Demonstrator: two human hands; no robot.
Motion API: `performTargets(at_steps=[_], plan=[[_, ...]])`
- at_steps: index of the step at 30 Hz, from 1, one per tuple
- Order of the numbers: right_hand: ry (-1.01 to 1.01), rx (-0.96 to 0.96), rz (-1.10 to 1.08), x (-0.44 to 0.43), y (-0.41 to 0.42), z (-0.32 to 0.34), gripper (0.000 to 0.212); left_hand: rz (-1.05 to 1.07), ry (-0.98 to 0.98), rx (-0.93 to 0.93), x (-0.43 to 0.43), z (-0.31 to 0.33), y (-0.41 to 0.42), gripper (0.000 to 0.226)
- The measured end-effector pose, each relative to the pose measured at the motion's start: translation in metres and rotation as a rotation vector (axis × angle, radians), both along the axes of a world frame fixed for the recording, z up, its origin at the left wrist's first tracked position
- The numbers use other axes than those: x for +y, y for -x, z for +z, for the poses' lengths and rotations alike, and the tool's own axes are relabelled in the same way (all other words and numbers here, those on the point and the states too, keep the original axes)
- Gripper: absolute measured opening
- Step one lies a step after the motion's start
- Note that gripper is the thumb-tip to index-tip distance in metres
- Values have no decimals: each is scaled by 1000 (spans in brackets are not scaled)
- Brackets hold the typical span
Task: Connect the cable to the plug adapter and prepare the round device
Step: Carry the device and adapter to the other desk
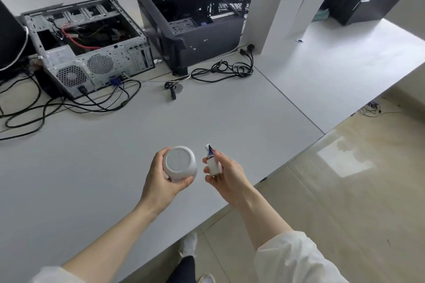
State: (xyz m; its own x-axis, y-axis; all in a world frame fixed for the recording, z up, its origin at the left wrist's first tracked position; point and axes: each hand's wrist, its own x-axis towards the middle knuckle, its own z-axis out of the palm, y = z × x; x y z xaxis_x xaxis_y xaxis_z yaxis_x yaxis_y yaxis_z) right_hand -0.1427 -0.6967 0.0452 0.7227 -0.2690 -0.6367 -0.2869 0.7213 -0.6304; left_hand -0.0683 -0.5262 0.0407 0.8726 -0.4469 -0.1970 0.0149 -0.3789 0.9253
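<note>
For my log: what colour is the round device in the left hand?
White, seen best in the head view: round device, held in the left hand.

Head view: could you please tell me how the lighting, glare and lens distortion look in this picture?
Head view: soft, even light, with only faint shadows on the table; window glare on the glossy floor; wide-angle bending of the table edges and open computer cases; the round device in the left hand and the plug adapter in the right hand look reasonably sharp.
</note>
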Motion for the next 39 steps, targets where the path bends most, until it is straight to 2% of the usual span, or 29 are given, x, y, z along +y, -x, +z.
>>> performTargets(at_steps=[4, 21, 30, 39], plan=[[12, 53, -32, -31, -13, -4, 30, -17, 12, -8, -33, -5, -16, 79], [26, 96, -122, -167, -71, -5, 22, -107, 31, 21, -172, -19, -85, 79], [18, 115, -42, -232, -75, -12, 29, -42, -2, 5, -230, -26, -83, 80], [37, 85, 35, -354, -33, 1, 30, 10, -5, -37, -345, -13, -35, 79]])
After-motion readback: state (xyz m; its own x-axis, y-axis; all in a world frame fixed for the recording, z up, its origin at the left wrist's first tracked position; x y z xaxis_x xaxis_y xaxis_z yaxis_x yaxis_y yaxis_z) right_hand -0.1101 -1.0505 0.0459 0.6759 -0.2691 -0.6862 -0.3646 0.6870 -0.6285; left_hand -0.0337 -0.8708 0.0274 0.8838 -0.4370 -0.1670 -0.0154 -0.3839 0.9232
